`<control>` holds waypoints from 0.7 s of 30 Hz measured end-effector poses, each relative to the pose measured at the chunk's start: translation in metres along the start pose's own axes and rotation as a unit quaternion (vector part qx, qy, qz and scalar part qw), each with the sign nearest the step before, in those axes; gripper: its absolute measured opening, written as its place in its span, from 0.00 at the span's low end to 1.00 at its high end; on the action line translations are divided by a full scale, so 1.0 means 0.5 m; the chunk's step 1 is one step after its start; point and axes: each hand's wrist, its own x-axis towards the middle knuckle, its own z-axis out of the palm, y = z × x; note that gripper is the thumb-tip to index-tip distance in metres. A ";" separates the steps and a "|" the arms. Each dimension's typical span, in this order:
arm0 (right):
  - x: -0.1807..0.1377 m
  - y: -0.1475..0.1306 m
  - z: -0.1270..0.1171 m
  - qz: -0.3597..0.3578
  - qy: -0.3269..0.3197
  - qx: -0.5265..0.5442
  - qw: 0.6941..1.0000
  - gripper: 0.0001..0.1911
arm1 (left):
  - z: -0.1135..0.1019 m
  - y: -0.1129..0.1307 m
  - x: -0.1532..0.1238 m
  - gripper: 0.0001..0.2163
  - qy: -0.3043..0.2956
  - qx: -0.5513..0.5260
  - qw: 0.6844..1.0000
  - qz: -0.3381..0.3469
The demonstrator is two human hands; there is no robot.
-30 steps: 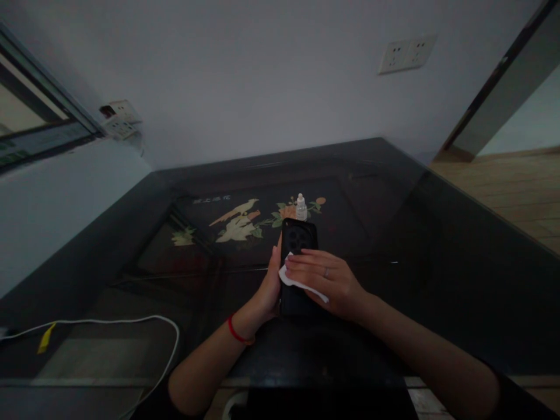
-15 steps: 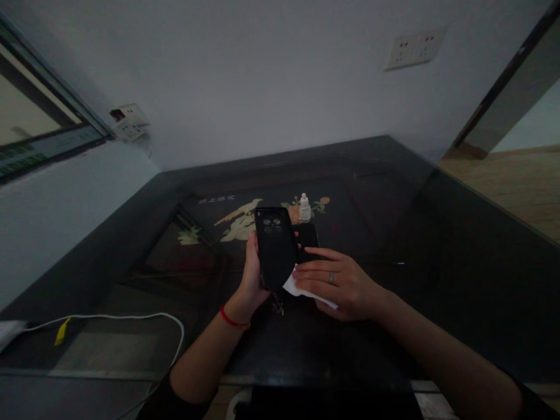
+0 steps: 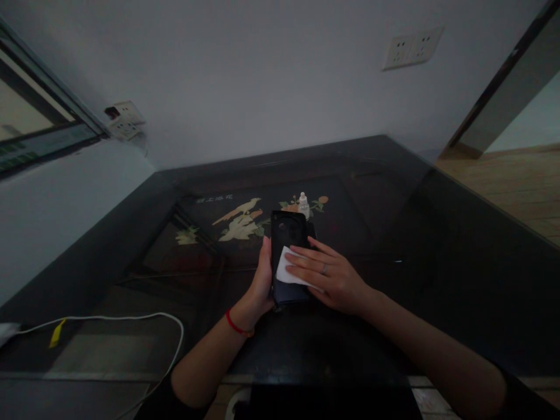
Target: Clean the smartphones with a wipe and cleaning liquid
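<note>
My left hand grips a black phone case by its left edge, tilted up above the table. Round camera openings show near the case's top. With its fingers laid flat, my right hand presses a folded white wipe against the case's face. A dark flat object lies behind the case, mostly hidden. Just beyond the case's top end stands a small white dropper bottle, its lower part partly covered.
The glossy black table bears an inlaid bird and flower picture. A white cable with a yellow tag runs along the left front. Wall sockets are on the wall behind.
The phone case has moved right and slightly toward me, now covering more of the dark object. The wipe has moved from the case's lower right edge onto its face.
</note>
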 end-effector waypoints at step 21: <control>0.001 -0.019 -0.008 -0.002 0.035 0.074 0.997 0.16 | -0.007 0.017 0.004 0.31 -0.029 0.015 0.996 0.086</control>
